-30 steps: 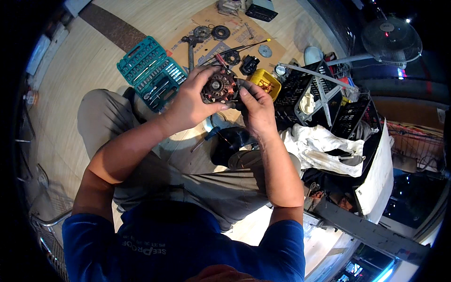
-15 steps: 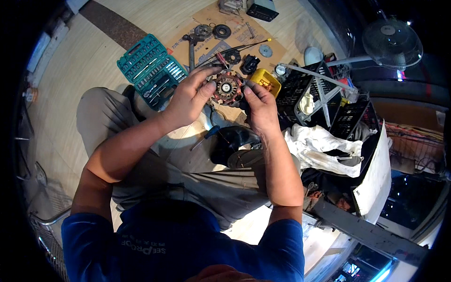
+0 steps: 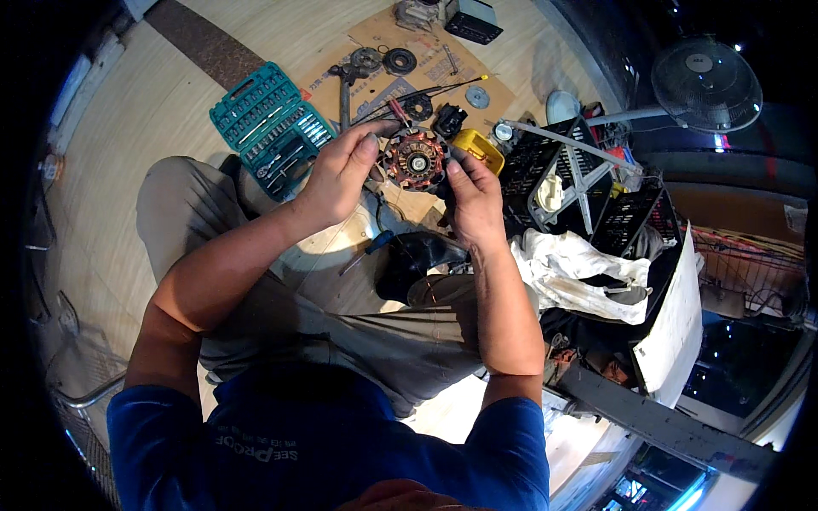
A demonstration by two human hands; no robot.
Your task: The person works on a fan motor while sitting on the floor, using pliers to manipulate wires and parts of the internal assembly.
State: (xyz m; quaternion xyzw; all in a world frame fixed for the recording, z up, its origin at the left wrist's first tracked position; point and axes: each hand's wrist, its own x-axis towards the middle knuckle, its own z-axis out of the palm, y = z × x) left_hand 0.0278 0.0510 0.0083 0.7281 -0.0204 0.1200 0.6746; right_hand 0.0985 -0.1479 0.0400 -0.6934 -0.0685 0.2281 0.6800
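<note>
A round motor stator [image 3: 415, 159] with copper windings and a metal bearing at its centre is held up between my hands. My left hand [image 3: 336, 177] grips its left side, with the thumb lifted off the face and the other fingers partly hidden along the rim. My right hand [image 3: 475, 198] is closed on the right edge, thumb on the near side. Just beyond the stator is a red-handled tool [image 3: 398, 111]. Beneath my hands, a blue-handled screwdriver [image 3: 379, 242] lies on the floor next to a dark shoe [image 3: 417, 260].
An open green socket set [image 3: 268, 128] lies at left. On cardboard [image 3: 490, 72] ahead are a hammer [image 3: 345, 94], a black ring [image 3: 400, 60] and other parts. A yellow container [image 3: 481, 149], black crate [image 3: 554, 153], white cloth [image 3: 584, 277] and fan [image 3: 705, 83] are at right.
My left thumb has come off the stator's face and moved back to the left. The stator has turned a little, so its copper windings show more brightly.
</note>
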